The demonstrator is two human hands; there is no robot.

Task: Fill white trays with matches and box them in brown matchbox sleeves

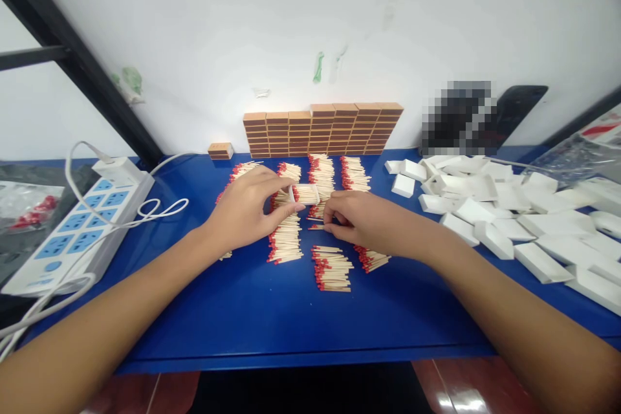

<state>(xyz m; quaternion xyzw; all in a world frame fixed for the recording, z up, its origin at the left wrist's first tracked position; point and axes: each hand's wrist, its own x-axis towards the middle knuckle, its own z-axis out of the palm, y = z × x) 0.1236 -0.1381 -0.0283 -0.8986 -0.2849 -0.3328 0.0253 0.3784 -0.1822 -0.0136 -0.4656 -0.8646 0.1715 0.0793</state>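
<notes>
Bare forearms (130,304), match-filled tray (305,194) in grip of left hand (250,204)

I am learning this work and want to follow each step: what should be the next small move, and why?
Probably the right hand should lay the match it pinches into the white matchbox tray. The left hand holds this tray close by, with matches already inside, and the pinched match, its red head showing, is still outside it.
</notes>
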